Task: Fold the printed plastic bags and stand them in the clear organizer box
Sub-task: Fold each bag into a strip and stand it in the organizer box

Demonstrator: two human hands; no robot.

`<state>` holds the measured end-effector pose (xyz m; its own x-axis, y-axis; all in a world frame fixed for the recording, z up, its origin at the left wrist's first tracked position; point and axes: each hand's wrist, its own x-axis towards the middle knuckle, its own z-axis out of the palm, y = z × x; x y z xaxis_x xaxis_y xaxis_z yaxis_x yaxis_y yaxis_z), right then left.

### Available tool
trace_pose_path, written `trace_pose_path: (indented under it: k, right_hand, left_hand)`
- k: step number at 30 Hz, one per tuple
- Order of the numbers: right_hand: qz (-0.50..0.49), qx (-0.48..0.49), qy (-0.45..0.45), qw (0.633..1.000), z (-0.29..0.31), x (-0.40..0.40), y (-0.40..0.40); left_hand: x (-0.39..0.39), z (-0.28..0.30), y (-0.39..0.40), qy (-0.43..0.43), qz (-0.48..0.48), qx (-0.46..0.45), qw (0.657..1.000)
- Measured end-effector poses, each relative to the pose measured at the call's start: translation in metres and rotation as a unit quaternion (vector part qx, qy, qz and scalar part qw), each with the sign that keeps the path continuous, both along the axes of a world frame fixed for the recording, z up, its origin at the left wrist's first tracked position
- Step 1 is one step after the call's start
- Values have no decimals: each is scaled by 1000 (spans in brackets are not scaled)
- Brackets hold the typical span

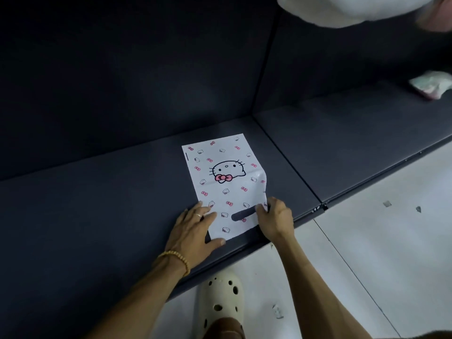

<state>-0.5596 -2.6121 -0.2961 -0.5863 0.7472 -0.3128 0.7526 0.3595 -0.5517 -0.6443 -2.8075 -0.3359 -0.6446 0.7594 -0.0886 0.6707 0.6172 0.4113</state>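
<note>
A white plastic bag (pixel 225 187) printed with a cat face and pink bows lies flat on the dark seat cushion (pixel 110 204), its handle slot toward me. My left hand (pixel 195 228) presses flat on the bag's near left corner with fingers spread. My right hand (pixel 275 217) pinches the bag's right edge beside the handle slot, and that edge is lifted and curled inward. No clear organizer box is in view.
The dark sofa backrest (pixel 146 69) rises behind the bag. A crumpled pale bag (pixel 431 85) lies on the right cushion at far right. A white soft object (pixel 354 8) hangs at the top. My cream clog (pixel 220 302) stands on the white floor.
</note>
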Motion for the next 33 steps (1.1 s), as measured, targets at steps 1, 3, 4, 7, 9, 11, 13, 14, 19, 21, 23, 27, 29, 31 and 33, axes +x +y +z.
trace_pose_path:
  k: [1,3,4,7,9,11,13,14,19,21,23,27,29,31,33]
  right_hand:
    - [-15,-32,37,999,2,-1,-3]
    - [-42,-119,92,988,9,-4,-9]
    - [-43,-164,113,979,14,-4,-14]
    - [-27,-307,164,937,23,-7,-34]
    - [-17,-350,163,922,27,-9,-46]
    - [6,-308,143,941,30,-13,-57]
    - [18,-241,146,959,32,-17,-69]
    - [30,-206,165,964,33,-18,-76]
    - [233,-163,159,946,35,-19,-110]
    - [260,-173,125,942,33,-22,-120]
    - [258,-142,128,947,30,-26,-130]
    - [265,-159,135,942,27,-35,-151]
    - [287,-170,106,937,24,-41,-163]
    - [295,-188,76,934,19,-47,-174]
    - [276,-195,59,939,12,-54,-182]
  left_hand:
    - [1,1,-1,-3,-2,10,1000]
    - [6,4,-5,-19,0,30,999]
    - [7,5,-8,-22,0,33,999]
    - [9,9,-23,12,0,44,999]
    - [8,14,-38,22,13,95,995]
    - [8,22,-56,12,62,128,990]
    - [9,33,-77,-49,134,147,979]
    - [7,39,-88,-91,157,152,972]
    - [-6,62,-138,-218,214,166,938]
    - [-10,69,-155,-266,245,195,912]
    - [-13,74,-172,-300,265,219,890]
    - [-9,71,-209,-372,325,251,833]
    - [-5,66,-221,-389,360,260,807]
    - [-3,61,-230,-387,382,260,798]
    - [-3,57,-235,-358,393,244,811]
